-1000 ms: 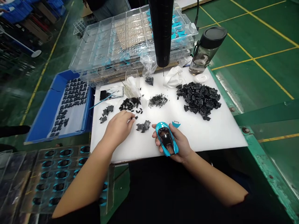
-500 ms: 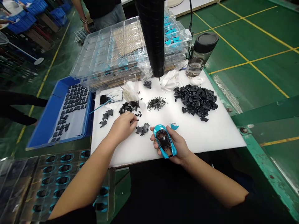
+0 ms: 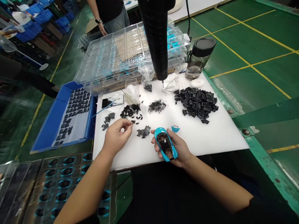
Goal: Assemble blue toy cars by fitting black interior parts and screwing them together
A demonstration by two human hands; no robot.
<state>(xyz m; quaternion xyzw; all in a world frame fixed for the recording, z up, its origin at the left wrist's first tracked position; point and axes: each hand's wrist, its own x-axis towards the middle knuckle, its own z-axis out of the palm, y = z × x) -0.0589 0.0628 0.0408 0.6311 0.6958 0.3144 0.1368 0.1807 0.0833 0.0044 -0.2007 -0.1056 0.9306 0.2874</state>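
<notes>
My right hand (image 3: 179,147) cradles a blue toy car body (image 3: 165,143), its dark cabin facing up. A loose blue piece (image 3: 175,128) with a small black frame lies just beyond that hand. My left hand (image 3: 118,135) is closed in a pinch, thumb against forefinger, with a small black plastic piece (image 3: 133,121) at the fingertips. Close to it are a heap of small black parts (image 3: 130,110), several dark grey panels (image 3: 144,132) and more grey panels (image 3: 108,119). Tiny black screws (image 3: 157,106) are scattered mid-table.
A black electric screwdriver (image 3: 157,46) hangs over the white work surface (image 3: 205,137). Black molded parts (image 3: 197,102) are piled at right, beside a water bottle (image 3: 199,59). Stacked clear trays (image 3: 105,56) stand behind. A blue bin (image 3: 63,146) is at left. Another person (image 3: 112,15) stands beyond.
My left hand has drawn back slightly from the heap of small black parts, and a small black piece now shows at its fingertips. My right hand still holds the car body.
</notes>
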